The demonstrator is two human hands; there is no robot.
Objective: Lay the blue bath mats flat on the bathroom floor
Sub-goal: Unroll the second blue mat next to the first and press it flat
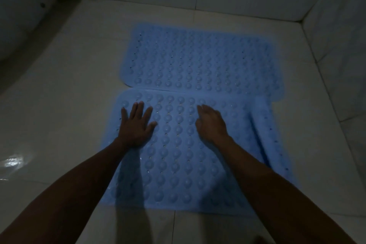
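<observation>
Mats are lying on the white tile floor (59, 105), far mat (202, 59) flat by the far wall, near mat (178, 154) just beside it, edges touching or slightly overlapping, right part rippling up a bit. Left hand (136, 125) is pressing flat on the near mat's far-left area, fingers spread and straight. Right hand (212, 123) is resting palm-down mid-mat, fingers relaxed, gripping nothing.

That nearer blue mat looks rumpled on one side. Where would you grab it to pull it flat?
Probably the near mat by its right edge, coming from the right: ridges run along that side, while the left hand presses its left part flat as an anchor.
</observation>
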